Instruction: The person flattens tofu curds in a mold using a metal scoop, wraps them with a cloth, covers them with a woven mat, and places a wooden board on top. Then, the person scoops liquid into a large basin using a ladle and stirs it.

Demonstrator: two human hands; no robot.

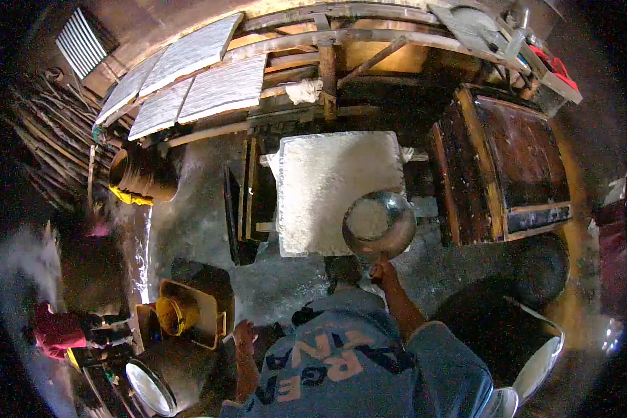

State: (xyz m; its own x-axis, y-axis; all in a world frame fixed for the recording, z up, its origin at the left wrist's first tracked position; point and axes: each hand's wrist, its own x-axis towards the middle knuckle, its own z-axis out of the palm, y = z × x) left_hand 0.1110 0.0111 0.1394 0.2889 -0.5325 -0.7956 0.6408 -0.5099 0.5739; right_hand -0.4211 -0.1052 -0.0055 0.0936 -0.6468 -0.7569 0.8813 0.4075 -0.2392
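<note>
Clasping a round, dark metal pan [379,224] from its near side, your right hand [377,272] carries the grip at this moment, its fingers closed, your forearm stretched forward from a blue lettered shirt [355,359]. The pan sits over the near right corner of a broad white slab [331,184], and whether the two touch you cannot tell from this overhead angle; a pale round patch shows inside the pan. Your left hand [244,330] hangs low, near a rectangular bin [205,303] with a yellow bucket [176,315] inside it; you cannot tell whether that grip is clenched, loose or around something. Pale bar ends jut from both sides beneath the slab, and dark upright boards [231,209] stand just to its left. Across the floor to your right stands a large dark wooden box [522,157]. Beyond the slab, light-coloured panels [219,87] lean on a wooden rack [327,76], while a pile of sticks [56,139] and a tilted drum [150,174] occupy the far left.
</note>
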